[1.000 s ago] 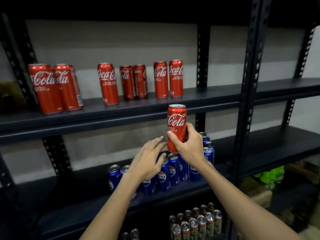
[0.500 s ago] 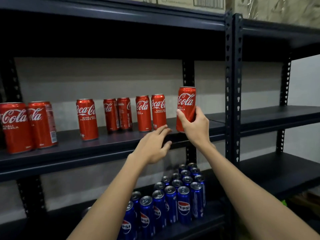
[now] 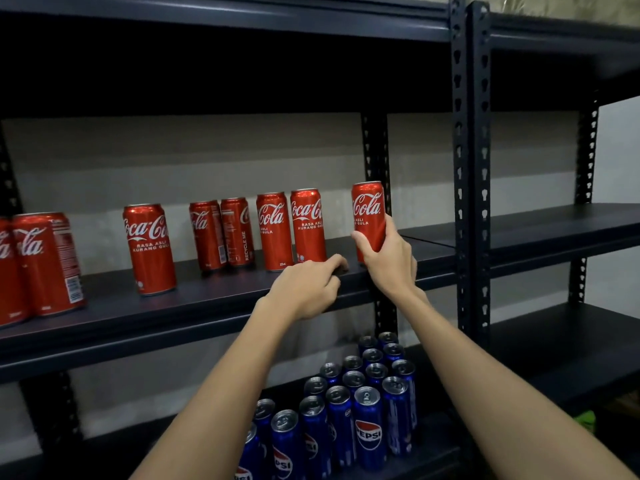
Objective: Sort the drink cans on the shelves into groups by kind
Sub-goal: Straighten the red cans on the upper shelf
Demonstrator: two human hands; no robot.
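In the head view, the right hand (image 3: 389, 261) is wrapping thumb and fingers round the lower half of a red Coca-Cola can (image 3: 369, 216), holding it upright at the right end of the middle shelf (image 3: 214, 303), just beside the rear upright post (image 3: 375, 161). Whether its base is touching the shelf I cannot tell — the hand is covering it. The left hand (image 3: 304, 289) is holding nothing; its fingers are lying loosely curled with the tips resting on the shelf's front part, just in front of the nearest standing cola can (image 3: 307, 225).

The can is looking rigid and smooth, so probably a little slippery; if full, it is carrying some weight and its thin wall is likely denting under a hard squeeze. A mid-body wrap, as here, is seeming the safest hold — it is keeping the tall, narrow can from tipping.

Open room is lying between the held can and that nearest can, and more bare shelf is running along the front. The row of red cans (image 3: 221, 233) is standing towards the back, with one can (image 3: 149, 247) and a pair at the far left nearer the front edge. The post is crowding the right side, so any sliding is better going leftwards. Below, the blue Pepsi cans (image 3: 369, 427) are standing packed together on the lower shelf (image 3: 433, 455), well apart from the red ones.
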